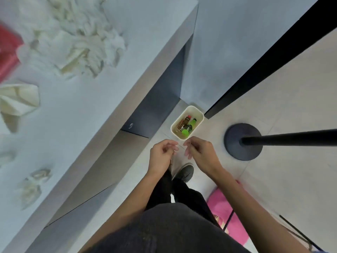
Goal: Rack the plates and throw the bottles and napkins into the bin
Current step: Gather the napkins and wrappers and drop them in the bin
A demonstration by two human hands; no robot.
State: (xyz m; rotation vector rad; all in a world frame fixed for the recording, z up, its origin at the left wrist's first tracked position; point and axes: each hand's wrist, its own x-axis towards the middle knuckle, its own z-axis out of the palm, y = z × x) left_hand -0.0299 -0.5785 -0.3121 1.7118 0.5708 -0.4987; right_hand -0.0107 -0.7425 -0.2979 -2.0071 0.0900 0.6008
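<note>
A cream bin (197,111) stands on the floor beside the table's end. Inside it lie a green bottle (189,127) and a brown bottle (184,121). My left hand (162,155) and my right hand (199,150) hover side by side just in front of the bin, fingers loosely curled and holding nothing. On the white table (76,110) lies a heap of crumpled white napkins (80,42), a folded napkin (17,101) at the left edge, and smaller crumpled napkins (34,185) nearer me. No plates are in view.
A red object (7,57) sits blurred at the table's far left. A black stand with a round base (243,141) rises on the floor to the right of the bin. A pink item (228,214) lies on the floor by my legs. A dark strip (269,55) borders the wall.
</note>
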